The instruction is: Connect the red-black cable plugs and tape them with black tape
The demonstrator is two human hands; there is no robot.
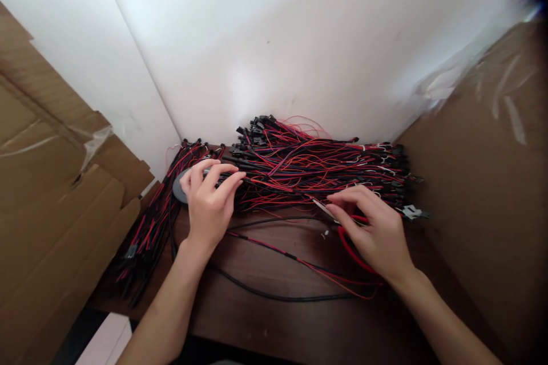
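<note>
Dark brown table (265, 319) carries wire bundles (317, 162), black cable (299, 299)

Wire pile (325, 171): red, black and orange strands intermixed, with some purple. Connectors (260, 125) at the pile's upper left: black. Wire bundle (154, 205) left of the pile: red and black. Disc (178, 187) by the pile's left end: grey. Scissors (351, 250) before the pile: red handles, pale blade (exact shade indeterminable). Counter (274, 322) beneath the pile: dark brown. Wall (265, 74) behind the pile: white, one dark speck. Carton (479, 194) right of the pile: brown.
</note>
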